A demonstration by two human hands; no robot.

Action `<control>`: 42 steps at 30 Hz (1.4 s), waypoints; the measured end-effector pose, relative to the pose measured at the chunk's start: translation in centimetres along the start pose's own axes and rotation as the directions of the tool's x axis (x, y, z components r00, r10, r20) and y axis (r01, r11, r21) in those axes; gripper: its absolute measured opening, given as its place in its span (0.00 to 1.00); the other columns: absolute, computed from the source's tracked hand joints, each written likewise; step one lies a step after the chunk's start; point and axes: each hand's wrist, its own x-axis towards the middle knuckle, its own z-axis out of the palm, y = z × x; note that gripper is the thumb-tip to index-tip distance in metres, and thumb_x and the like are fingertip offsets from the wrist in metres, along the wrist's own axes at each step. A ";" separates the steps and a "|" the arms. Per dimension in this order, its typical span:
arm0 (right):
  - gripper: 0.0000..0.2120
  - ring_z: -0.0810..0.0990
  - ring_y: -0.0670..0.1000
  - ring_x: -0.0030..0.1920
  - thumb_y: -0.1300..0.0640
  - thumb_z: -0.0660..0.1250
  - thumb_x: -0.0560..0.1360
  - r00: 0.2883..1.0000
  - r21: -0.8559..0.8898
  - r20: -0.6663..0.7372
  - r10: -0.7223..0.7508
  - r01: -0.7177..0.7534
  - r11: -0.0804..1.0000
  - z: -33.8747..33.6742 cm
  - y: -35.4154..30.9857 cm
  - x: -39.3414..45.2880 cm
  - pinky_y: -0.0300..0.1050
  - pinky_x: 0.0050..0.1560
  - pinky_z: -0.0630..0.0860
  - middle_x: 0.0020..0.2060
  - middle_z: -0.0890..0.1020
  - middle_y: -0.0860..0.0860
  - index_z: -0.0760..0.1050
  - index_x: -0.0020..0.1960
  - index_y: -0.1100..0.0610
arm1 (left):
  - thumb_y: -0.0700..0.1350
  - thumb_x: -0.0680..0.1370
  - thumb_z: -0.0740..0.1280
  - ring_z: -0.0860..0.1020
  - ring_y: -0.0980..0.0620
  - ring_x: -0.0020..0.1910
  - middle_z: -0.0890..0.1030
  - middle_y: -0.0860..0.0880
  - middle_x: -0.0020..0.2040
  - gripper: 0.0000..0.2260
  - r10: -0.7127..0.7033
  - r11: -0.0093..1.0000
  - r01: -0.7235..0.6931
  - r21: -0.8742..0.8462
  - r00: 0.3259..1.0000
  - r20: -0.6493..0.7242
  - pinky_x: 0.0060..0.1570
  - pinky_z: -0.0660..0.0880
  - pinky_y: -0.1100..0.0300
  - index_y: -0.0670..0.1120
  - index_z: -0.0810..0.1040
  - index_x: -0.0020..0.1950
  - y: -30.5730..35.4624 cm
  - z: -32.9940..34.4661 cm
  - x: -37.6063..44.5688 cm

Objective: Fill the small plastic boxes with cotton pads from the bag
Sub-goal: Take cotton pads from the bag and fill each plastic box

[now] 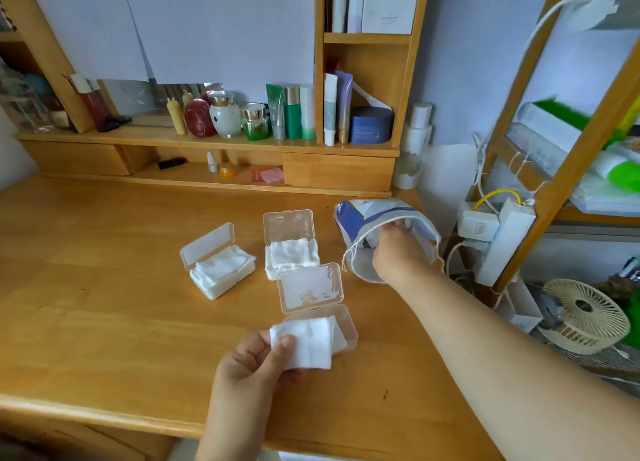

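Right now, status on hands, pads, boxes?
Left hand pinches pads over near box. Right hand inside bag, grip hidden. All three boxes open, nothing blocking.

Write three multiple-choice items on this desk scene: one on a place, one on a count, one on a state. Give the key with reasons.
1. Where is the right hand?
A. inside the white and blue drawstring bag
B. on the shelf
C. on a lid

2. How many small clear plastic boxes stand on the wooden desk?
A. two
B. three
C. five

3. How are the boxes' lids?
A. shut
B. removed
C. open

Key: 1 A, fingers vanish into the bag's mouth. 2 B, three show. 3 C, every hinged lid stands up. The left hand pinches white cotton pads.
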 end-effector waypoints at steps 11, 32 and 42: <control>0.06 0.78 0.55 0.47 0.56 0.59 0.77 0.995 -0.212 -0.102 -0.003 -0.019 0.977 1.7 1.2 2.3 0.48 0.42 0.68 0.46 0.75 0.54 0.73 0.51 0.55 | 0.48 0.68 0.69 0.80 0.48 0.31 0.83 0.39 0.35 0.09 0.025 0.999 -0.029 0.043 0.996 0.091 0.34 0.78 0.60 0.43 0.83 0.41 0.2 0.0 -0.1; 0.16 0.84 0.51 0.38 0.52 0.68 0.66 0.951 0.962 0.274 -0.145 -0.273 0.023 -3.4 3.3 -17.8 0.42 0.36 0.79 0.41 0.85 0.53 0.78 0.52 0.57 | 0.44 0.70 0.69 0.81 0.55 0.36 0.84 0.48 0.40 0.07 -0.033 0.978 0.073 -0.194 0.978 0.204 0.35 0.78 0.63 0.46 0.85 0.44 3.6 1.5 -5.5; 0.07 0.77 0.42 0.35 0.58 0.73 0.69 0.884 0.859 0.152 -0.443 0.103 0.501 -6.9 3.3 -22.2 0.34 0.35 0.73 0.35 0.81 0.47 0.78 0.46 0.52 | 0.41 0.73 0.71 0.82 0.46 0.46 0.84 0.46 0.44 0.03 0.285 0.919 -0.334 0.207 0.929 0.234 0.48 0.76 0.52 0.45 0.84 0.42 7.2 3.5 -11.5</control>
